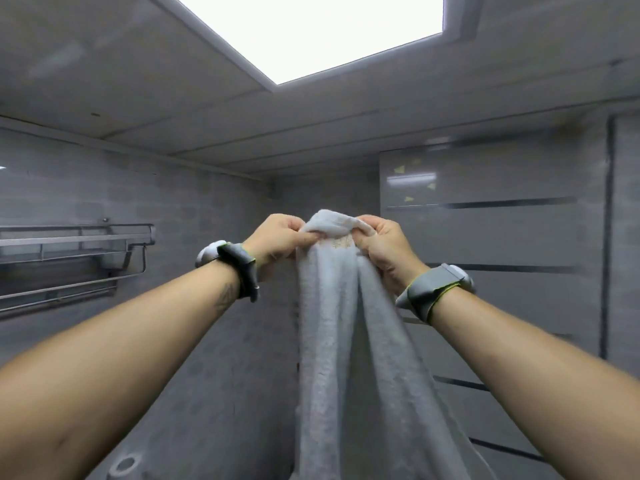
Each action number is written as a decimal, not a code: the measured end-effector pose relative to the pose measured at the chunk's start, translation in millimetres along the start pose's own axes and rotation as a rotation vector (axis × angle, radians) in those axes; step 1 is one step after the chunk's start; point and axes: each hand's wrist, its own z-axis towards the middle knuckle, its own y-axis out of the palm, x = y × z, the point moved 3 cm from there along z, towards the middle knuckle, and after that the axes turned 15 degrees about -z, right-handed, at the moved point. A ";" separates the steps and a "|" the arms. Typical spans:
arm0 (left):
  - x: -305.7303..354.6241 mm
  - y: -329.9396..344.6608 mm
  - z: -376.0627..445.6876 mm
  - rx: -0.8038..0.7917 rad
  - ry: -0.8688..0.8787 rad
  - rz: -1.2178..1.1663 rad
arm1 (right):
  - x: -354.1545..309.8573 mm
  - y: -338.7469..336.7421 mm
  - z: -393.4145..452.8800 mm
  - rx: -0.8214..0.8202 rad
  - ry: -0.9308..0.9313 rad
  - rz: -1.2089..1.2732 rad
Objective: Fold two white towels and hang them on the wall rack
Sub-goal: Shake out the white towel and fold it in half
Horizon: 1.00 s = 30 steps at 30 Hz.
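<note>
Forearms: both reach up from the bottom corners, nearest the camera.
Towel [332, 323]: white, hanging in long folds between the arms, hiding the wall corner behind it.
Ceiling light [311, 32]: bright panel overhead.
Wall rack [74, 261]: metal, on the left wall, well apart from the towel.
Left hand [277, 239]: fingers curled, pinching the towel's top edge.
Right hand [384, 244]: pinching the same edge, just beside the left.
Wristbands [239, 268]: one on each wrist.

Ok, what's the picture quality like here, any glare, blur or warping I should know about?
Head view: the ceiling light panel is blown out to pure white; the glossy wall panels on the right carry bright reflections; wide-angle warping bows the wall rack and stretches the forearms; the towel looks softly blurred.
</note>
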 end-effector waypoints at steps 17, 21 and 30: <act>-8.5 81.3 21.6 0.008 0.164 -0.030 | -20.6 -32.5 0.9 0.230 -0.026 -0.700; -50.8 97.1 -13.3 -0.283 -0.123 -0.121 | -26.7 -45.2 -2.7 0.378 -0.035 -0.646; -101.7 81.4 -30.6 -0.269 -0.168 0.079 | -35.5 -61.3 -1.3 0.436 -0.021 -0.680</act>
